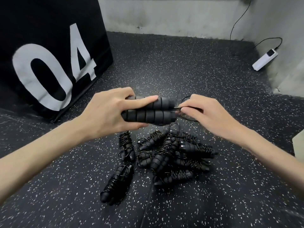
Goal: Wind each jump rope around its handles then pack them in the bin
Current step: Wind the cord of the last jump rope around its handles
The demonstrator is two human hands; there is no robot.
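Wound ropes (pixel 164 155) piled on floor; left hand (pixel 105 112) grips handles (pixel 148 112); right hand (pixel 205 112) apparently pinches cord (pixel 176 109).

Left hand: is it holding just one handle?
No, the left hand grips two foam handles side by side.

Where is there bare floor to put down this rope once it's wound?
Bare floor lies between the black box, the wall and the white power strip; more lies near the camera, below the pile. It is crowded at the wound ropes, under both hands.
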